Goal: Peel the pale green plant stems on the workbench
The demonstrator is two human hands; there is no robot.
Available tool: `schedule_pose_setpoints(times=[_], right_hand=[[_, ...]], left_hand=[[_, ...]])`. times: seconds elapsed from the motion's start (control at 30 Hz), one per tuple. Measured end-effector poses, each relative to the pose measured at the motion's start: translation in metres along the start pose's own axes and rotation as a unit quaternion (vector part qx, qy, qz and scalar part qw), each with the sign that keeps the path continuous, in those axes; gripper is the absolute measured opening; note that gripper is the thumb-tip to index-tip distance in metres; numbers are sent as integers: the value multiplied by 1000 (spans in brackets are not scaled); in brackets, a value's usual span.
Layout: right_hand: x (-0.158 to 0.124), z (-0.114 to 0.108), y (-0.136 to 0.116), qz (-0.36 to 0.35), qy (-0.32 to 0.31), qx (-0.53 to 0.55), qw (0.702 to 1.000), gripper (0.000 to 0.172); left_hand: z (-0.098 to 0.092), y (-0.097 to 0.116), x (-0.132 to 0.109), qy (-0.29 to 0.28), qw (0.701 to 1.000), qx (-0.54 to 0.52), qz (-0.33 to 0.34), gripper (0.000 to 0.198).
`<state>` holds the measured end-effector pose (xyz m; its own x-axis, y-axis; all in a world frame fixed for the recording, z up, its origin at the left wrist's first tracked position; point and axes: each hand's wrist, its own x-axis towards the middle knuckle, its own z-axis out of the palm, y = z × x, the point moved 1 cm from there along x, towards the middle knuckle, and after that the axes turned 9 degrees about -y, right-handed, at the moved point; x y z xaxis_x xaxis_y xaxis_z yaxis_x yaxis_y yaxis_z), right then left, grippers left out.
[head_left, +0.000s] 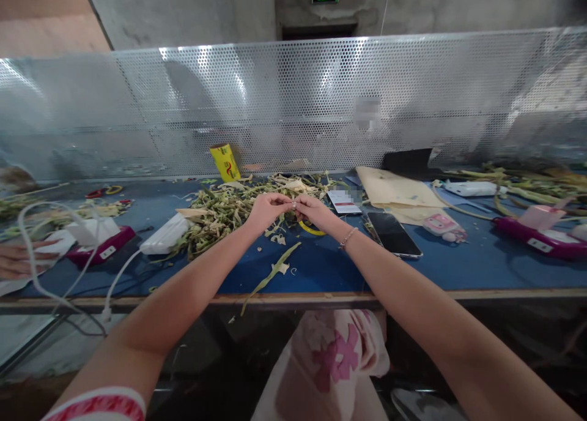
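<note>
My left hand (pixel 269 210) and my right hand (pixel 312 210) meet over the blue table (pixel 321 271), fingertips pinched together around something small and pale that I cannot make out. Both hands are closed. Behind and to the left of them spreads a heap of dried green-brown plant stems and leaves (pixel 215 216). Under my right hand a yellow ring-shaped thing (pixel 312 229) shows in part. One long green strip of stem (pixel 270 277) lies nearer me and hangs over the table edge, with pale scraps around it.
A yellow packet (pixel 225 163) stands by the perforated metal screen (pixel 293 103). To the right lie a printed card (pixel 343 202), a phone (pixel 394 234), brown paper (pixel 397 188) and a purple power strip (pixel 541 237). Leftward are a white adapter (pixel 166 233), cables and another person's hand (pixel 21 260).
</note>
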<state>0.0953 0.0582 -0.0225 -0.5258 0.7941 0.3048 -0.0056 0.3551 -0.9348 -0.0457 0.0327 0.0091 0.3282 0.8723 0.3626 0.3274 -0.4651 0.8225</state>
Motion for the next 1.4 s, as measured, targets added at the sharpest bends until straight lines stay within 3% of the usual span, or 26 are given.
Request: schedule_pose_setpoints(times=[0.2, 0.37, 0.6, 0.77, 0.9, 1.13, 1.27, 1.4], right_hand=[[-6, 3, -6, 69, -2, 81, 994, 16], [-9, 4, -13, 102, 17, 46, 994, 17], [-8, 0, -14, 53, 18, -92, 994, 20], [-8, 0, -12, 31, 3, -129, 991, 19], [-8, -1, -10, 17, -5, -167, 986, 24], [-8, -3, -12, 60, -30, -50, 997, 32], [-8, -1, -11, 83, -35, -42, 995, 35], [-8, -1, -9, 53, -31, -63, 996, 33]], left_hand=[[-3, 1, 0, 7, 999, 45, 5, 17], [-3, 0, -1, 7, 999, 37, -3, 16], [1, -2, -2, 2, 998, -47, -33, 23], [5, -5, 0, -25, 980, -182, -80, 35], [4, -4, 1, -52, 969, -218, -102, 36], [3, 4, 0, -61, 984, -154, -64, 22], [4, 2, 1, -50, 995, -75, -30, 12], [7, -5, 2, -21, 997, -74, -12, 14]])
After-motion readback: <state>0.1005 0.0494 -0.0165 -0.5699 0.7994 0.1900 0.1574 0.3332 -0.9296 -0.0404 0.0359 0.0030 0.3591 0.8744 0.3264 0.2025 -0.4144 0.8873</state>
